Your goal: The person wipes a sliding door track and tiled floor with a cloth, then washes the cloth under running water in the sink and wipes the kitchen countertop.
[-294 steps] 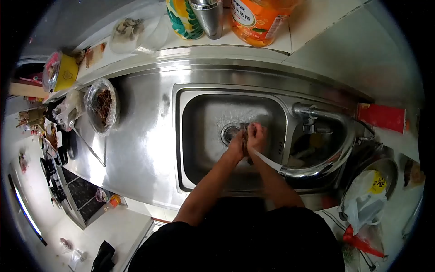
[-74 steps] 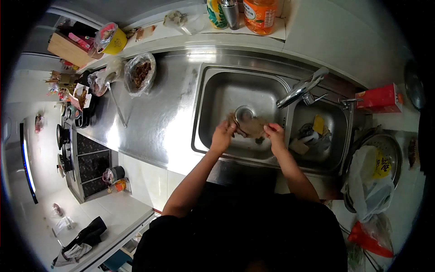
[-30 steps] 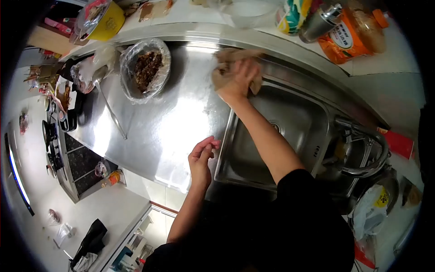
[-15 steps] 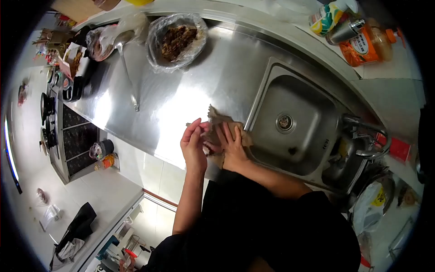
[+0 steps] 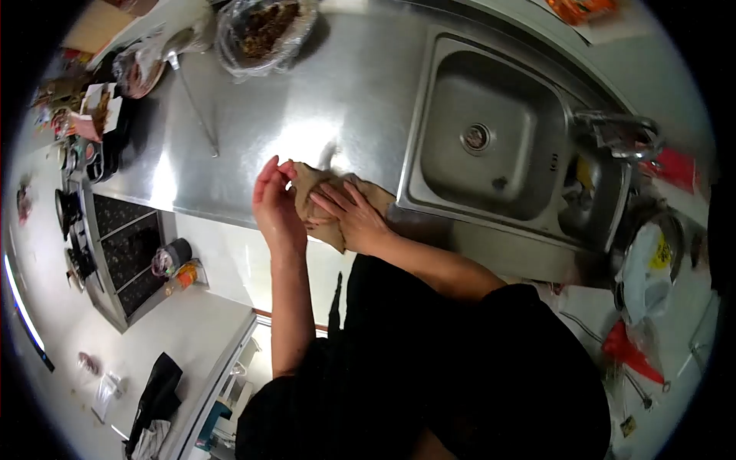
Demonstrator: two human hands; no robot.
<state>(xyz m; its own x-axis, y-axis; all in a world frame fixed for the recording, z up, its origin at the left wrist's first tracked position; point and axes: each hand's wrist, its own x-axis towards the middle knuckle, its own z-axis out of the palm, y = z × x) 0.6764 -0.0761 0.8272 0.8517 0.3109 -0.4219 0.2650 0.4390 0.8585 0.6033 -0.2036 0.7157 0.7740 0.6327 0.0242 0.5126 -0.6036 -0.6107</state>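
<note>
A brown cloth [image 5: 341, 203] lies at the front edge of the steel counter [image 5: 368, 92], left of the sink [image 5: 498, 130]. My right hand [image 5: 356, 218] rests flat on it with fingers spread. Beside the cloth's left edge, my left hand [image 5: 277, 207] is raised, its fingers partly curled and apart, with nothing seen in it. A dark speck and some scraps at the drain show in the sink basin.
Toward the back left stand a plastic-lined bowl of dark food [image 5: 268, 34] and a long-handled ladle [image 5: 195, 107]. The faucet [image 5: 621, 134] arches over the smaller basin. A white plastic bag [image 5: 644, 268] is at the right.
The cloth, held between both hands over the sink earlier, went to the counter's back edge under my right hand, then to the front edge. Both hands have since shifted slightly left along it.
</note>
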